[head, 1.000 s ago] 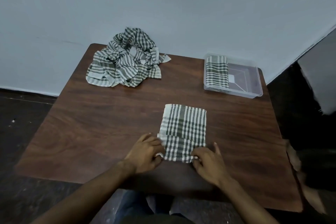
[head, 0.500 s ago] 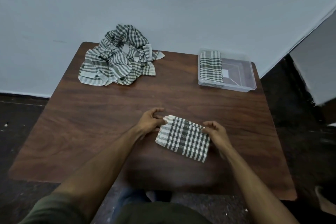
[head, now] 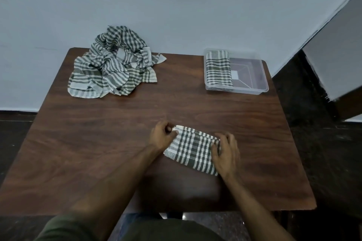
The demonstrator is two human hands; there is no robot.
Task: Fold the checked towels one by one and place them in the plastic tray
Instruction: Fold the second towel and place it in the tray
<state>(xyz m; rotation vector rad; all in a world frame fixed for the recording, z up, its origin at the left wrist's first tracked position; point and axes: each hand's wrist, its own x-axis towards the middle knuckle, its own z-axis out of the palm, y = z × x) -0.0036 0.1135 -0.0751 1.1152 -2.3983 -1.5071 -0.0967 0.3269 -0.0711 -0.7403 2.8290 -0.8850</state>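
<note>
A green-and-white checked cotton towel (head: 193,149), folded into a compact slanted rectangle, lies on the dark brown wooden table (head: 98,143) near its front edge. The left hand (head: 162,136) pinches its far left corner with curled fingers; the right hand (head: 225,151) presses flat on its right end.

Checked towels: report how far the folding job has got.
Done: one folded towel lies in the left part of the plastic tray. In hand: a second towel, folded small on the table, with the left hand pinching its far left corner and the right hand pressing its right end. Left: the crumpled pile at the far left.
</note>
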